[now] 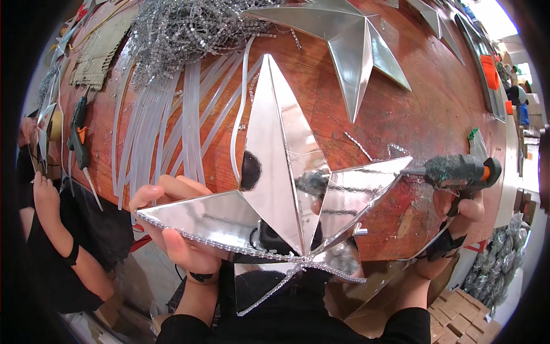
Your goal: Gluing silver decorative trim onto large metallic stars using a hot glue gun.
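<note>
- Two hands are at work over the table (424,120), one on a silver star and one on a glue gun.
- The left grip (192,255) is partly closed on the silver star (272,172): its fingers show beyond the upper edge of the star's left point, and its thumb sits at the lower edge.
- The silver star lies to the right of the left grip and to the left of the right grip, its tallest point directed away from the person.
- A bead string (229,246) runs along the lower edge of the left point to the middle, and more beads line the lower points.
- The right grip (470,211) is curled round the handle of the glue gun (455,171), whose nozzle is at the edge of the star's right point; whether they touch, I cannot tell.
- Beyond the star lie clear glue sticks (152,135), a heap of silver beads (189,31) and a second star (349,54).
- Near the table's left side lies another glue gun (78,137), just below a piece of cardboard (103,51).
</note>
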A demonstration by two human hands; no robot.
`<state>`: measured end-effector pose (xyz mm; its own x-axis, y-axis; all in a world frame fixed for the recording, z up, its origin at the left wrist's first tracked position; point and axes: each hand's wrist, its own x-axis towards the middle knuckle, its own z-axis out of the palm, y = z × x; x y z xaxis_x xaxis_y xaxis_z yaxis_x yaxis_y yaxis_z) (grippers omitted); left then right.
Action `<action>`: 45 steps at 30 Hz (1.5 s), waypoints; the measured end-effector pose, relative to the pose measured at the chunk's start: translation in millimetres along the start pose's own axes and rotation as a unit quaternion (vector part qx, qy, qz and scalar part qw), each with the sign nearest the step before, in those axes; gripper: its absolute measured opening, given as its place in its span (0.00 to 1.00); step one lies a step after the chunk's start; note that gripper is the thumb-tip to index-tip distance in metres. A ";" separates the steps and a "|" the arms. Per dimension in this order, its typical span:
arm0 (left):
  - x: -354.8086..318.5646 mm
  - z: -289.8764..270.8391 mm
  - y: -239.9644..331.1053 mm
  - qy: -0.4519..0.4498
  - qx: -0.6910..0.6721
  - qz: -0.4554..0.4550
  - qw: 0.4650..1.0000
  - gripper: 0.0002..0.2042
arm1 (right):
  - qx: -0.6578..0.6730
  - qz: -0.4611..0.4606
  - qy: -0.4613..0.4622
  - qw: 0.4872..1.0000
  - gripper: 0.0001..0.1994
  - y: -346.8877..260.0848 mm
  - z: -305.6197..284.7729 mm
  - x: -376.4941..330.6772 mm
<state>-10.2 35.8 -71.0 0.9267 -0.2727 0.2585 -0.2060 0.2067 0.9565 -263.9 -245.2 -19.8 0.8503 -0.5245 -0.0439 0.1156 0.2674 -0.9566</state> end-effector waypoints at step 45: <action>-1.3 7.2 3.3 0.046 -0.057 -0.010 0.997 0.27 | 0.027 -0.029 -0.006 0.999 0.24 4.3 3.0 1.0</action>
<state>-14.3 30.0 -67.3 0.9564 -0.1917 0.2203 -0.1541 0.3094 0.9383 -261.0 -242.3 -23.1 0.8471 -0.5312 0.0154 0.1923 0.2794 -0.9407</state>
